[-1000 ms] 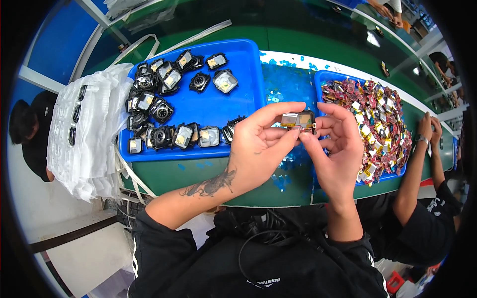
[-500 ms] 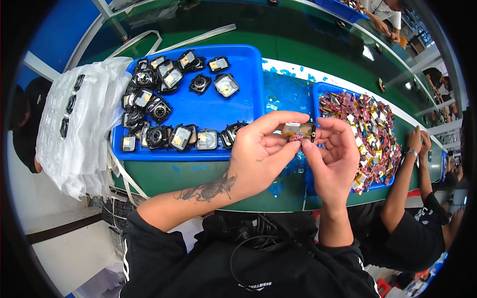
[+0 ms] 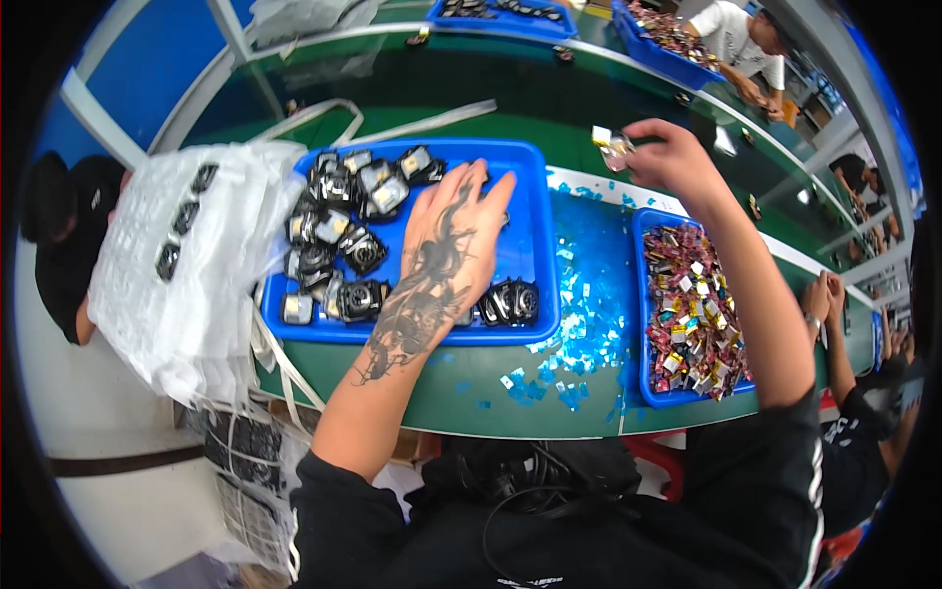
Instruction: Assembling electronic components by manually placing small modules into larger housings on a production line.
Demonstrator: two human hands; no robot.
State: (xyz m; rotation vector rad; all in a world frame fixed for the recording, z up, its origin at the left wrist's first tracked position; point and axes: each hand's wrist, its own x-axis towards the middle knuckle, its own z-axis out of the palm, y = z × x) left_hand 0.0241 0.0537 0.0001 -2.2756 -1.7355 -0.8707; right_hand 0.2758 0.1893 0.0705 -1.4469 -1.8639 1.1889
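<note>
Reaching out at one o'clock, your right hand pinches a small foil-wrapped piece; it looks light and crinkly, so hold its edges. Your left hand lies spread over the blue tray of little black camera modules, probably rigid and scratch-prone, so grab their sides.

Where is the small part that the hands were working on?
In the head view it is pinched in the right hand, raised over the green table beyond the two blue trays, up right of centre.

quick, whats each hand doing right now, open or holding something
Left hand: open, fingers spread flat over the blue tray, holding nothing.
Right hand: closed on a small wrapped piece, raised beyond the trays.
</note>
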